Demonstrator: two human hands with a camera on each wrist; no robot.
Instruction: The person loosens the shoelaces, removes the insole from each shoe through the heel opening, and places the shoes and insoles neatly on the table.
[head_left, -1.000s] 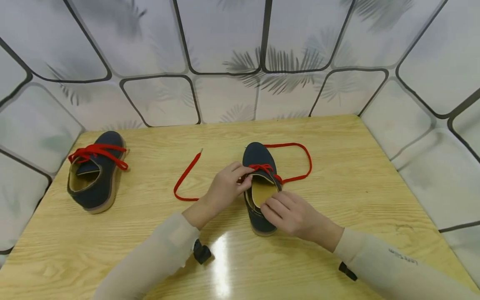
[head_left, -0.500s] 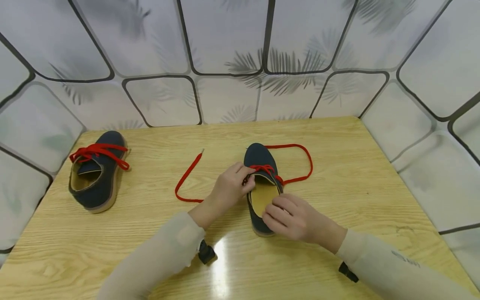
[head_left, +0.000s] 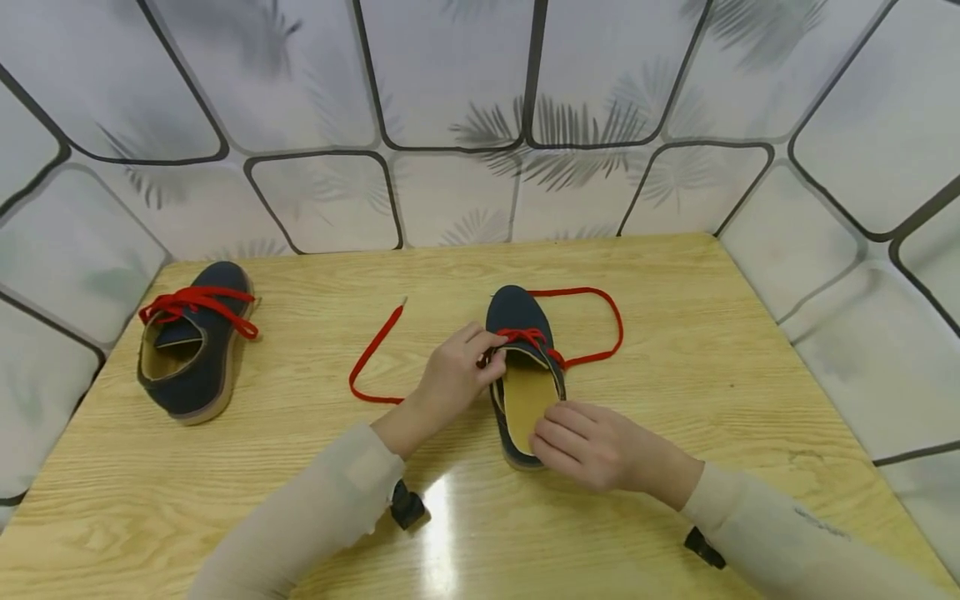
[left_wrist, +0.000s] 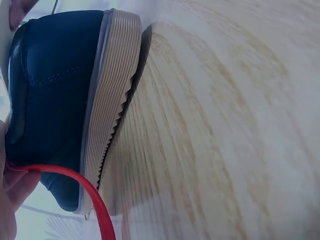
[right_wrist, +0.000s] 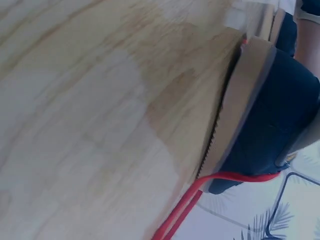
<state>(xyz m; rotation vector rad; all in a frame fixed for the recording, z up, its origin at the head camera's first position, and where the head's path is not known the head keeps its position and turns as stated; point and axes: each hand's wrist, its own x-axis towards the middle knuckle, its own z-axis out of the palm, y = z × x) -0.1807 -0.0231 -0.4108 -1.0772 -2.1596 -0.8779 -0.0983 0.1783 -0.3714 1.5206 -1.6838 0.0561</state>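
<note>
A dark blue canvas shoe (head_left: 516, 308) with a tan inside (head_left: 525, 404) sits near the middle of the table, toe pointing away. My left hand (head_left: 459, 367) pinches its collar on the left side, beside the red shoelace (head_left: 592, 358). Lower down, my right hand (head_left: 588, 442) grips the right rim toward the heel with curled fingers. Loose lace ends lie out to both sides. The left wrist view has the shoe's side and ribbed sole (left_wrist: 112, 90), with left fingertips (left_wrist: 25, 187) at the lace. In the right wrist view, the lace trails from the shoe (right_wrist: 272, 112).
A second blue shoe (head_left: 195, 392) with a tied red bow (head_left: 198, 304) stands at the far left. Pale patterned curtain panels (head_left: 457, 200) close in the wooden table (head_left: 300, 467) at the back and sides.
My right hand has slid slightly down and right along the rim toward the heel. The shoe's opening is spread wider, baring more of the tan inside. My left hand stays nearly still.
</note>
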